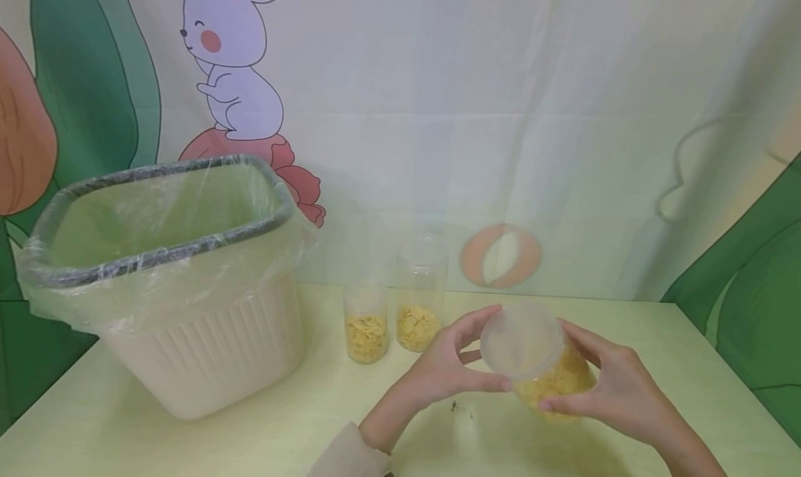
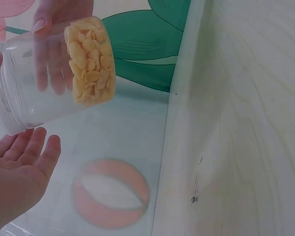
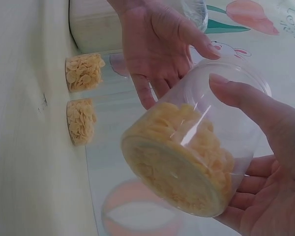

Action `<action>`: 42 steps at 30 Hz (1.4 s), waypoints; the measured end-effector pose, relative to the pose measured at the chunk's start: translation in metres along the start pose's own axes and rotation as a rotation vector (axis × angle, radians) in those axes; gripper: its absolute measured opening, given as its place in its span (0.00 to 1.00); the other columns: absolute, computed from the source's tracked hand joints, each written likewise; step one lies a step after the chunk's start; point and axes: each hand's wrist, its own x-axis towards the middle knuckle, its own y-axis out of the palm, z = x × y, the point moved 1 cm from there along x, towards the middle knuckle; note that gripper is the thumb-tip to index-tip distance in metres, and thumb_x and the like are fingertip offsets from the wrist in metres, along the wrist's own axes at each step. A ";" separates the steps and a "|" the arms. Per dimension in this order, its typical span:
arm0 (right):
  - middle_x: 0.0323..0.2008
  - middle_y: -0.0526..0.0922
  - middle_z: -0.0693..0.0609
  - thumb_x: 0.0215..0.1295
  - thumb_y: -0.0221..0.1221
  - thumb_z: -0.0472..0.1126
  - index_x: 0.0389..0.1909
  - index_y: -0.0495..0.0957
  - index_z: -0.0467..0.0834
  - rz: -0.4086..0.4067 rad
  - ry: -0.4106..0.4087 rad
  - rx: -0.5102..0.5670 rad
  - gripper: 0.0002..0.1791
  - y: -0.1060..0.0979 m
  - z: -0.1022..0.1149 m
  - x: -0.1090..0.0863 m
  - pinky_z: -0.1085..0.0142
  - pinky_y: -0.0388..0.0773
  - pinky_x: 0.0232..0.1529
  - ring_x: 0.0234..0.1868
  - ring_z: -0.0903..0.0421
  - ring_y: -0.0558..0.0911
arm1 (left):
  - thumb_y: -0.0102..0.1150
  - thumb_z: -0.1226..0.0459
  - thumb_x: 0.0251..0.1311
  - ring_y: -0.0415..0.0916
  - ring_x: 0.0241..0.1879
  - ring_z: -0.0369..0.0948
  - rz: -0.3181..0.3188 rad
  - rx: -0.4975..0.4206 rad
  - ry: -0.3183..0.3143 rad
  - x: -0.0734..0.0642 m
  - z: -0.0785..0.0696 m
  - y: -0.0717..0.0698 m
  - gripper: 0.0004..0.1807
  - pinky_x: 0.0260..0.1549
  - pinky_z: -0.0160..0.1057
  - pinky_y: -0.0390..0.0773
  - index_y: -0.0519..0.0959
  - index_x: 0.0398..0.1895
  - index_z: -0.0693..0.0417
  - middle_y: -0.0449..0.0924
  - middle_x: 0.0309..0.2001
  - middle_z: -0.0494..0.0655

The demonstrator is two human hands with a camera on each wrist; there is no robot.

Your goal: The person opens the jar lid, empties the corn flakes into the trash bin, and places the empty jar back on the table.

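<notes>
A clear, capped plastic jar [image 1: 557,386] partly filled with yellow flakes [image 2: 91,64] is held tilted above the table, its lid [image 1: 522,338] facing up and left. My right hand [image 1: 626,393] grips the jar's body, thumb on the near side and fingers round the far side. Beside the lid, my left hand [image 1: 441,366] is spread, its thumb tip at the rim. In the left wrist view, the left hand's fingers [image 2: 46,155] extend loosely under the lid's edge. Two more clear jars of flakes, a short one [image 1: 366,331] and a taller one [image 1: 421,317], stand upright left of the hands.
A beige waste bin [image 1: 213,352] with a dark rim and a clear plastic liner stands at the left of the pale table [image 1: 338,407]. A printed curtain [image 1: 388,101] hangs behind. Small dark marks [image 1: 459,409] lie on the tabletop below the hands.
</notes>
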 end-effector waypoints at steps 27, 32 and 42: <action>0.53 0.75 0.41 0.30 0.76 0.45 0.59 0.68 0.37 -0.018 0.033 -0.023 0.49 -0.001 -0.003 0.000 0.47 0.72 0.48 0.53 0.46 0.73 | 0.67 0.71 0.45 0.54 0.66 0.40 -0.014 -0.032 -0.032 -0.004 -0.006 0.005 0.47 0.56 0.36 0.66 0.53 0.68 0.46 0.52 0.67 0.38; 0.53 0.76 0.42 0.30 0.76 0.44 0.59 0.68 0.38 -0.012 0.009 -0.010 0.48 -0.002 -0.005 -0.001 0.45 0.71 0.48 0.52 0.60 0.73 | 0.63 0.76 0.45 0.50 0.67 0.40 0.065 -0.068 -0.012 -0.004 -0.006 0.001 0.48 0.59 0.35 0.62 0.52 0.69 0.48 0.51 0.69 0.41; 0.52 0.76 0.47 0.30 0.76 0.48 0.58 0.69 0.40 -0.001 0.004 -0.034 0.48 -0.002 -0.002 -0.001 0.48 0.73 0.47 0.51 0.66 0.72 | 0.63 0.75 0.45 0.54 0.66 0.39 0.044 -0.038 0.020 -0.003 -0.005 0.000 0.45 0.59 0.37 0.62 0.54 0.68 0.54 0.56 0.67 0.44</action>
